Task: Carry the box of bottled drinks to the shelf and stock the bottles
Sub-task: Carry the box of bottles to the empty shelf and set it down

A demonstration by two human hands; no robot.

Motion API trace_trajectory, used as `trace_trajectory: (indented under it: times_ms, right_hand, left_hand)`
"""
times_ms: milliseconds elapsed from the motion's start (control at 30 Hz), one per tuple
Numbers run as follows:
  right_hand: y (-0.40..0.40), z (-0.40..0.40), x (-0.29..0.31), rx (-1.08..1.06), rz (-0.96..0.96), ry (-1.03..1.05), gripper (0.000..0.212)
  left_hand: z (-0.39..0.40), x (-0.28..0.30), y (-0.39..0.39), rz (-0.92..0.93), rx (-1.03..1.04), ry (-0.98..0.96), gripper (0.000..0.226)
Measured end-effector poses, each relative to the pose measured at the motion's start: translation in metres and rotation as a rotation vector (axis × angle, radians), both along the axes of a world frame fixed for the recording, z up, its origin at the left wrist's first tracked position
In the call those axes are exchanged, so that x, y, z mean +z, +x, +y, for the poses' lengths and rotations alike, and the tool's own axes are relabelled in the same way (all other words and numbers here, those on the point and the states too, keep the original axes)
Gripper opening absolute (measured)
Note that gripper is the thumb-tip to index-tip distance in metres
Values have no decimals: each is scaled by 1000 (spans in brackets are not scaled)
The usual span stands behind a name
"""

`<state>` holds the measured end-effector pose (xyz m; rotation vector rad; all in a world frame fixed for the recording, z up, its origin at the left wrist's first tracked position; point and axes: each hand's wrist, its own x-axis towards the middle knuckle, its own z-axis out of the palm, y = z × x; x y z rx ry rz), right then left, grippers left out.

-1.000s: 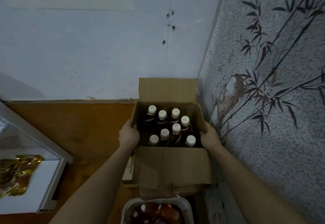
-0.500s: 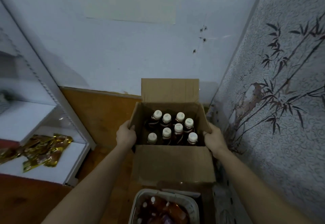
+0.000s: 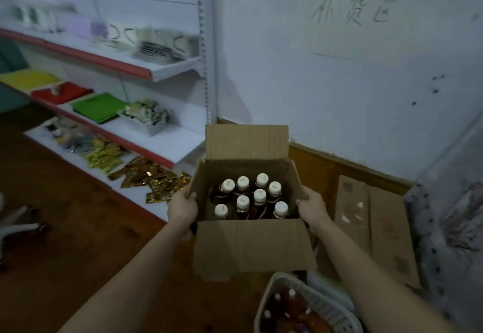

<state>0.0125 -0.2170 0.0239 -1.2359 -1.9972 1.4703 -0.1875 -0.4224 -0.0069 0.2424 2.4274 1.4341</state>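
Shelf [image 3: 146, 147] now visible, open box [image 3: 251, 243], white-capped bottles [image 3: 251, 196]

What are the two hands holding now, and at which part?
Both hold the open cardboard box of bottles: the left hand grips its left wall, the right hand its right wall, near the top edges.

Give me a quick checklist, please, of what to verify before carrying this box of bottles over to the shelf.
1. Left hand gripping the box side: ok.
2. Right hand gripping the opposite side: ok.
3. Bottles upright, white caps on: ok, eight visible.
4. Box bottom holding: cannot tell, hidden.
5. Free space on the shelf near its right end: ok, a bare patch shows.
6. Path clear: not ok, basket stands below the box, gold packets lie by the shelf foot.
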Motion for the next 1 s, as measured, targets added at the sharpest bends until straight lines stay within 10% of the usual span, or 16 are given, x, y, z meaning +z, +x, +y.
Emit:
trace_trajectory:
  times_ms: [467, 1000]
  right_hand:
    - [-261, -250, -6, 530, 5, -80, 21]
    - [-635, -399, -34, 1130, -12, -86, 29]
  left_hand:
    - [-328, 4, -126, -4, 538, -40, 32]
    - [-471, -19, -334, -71, 1159, 30, 33]
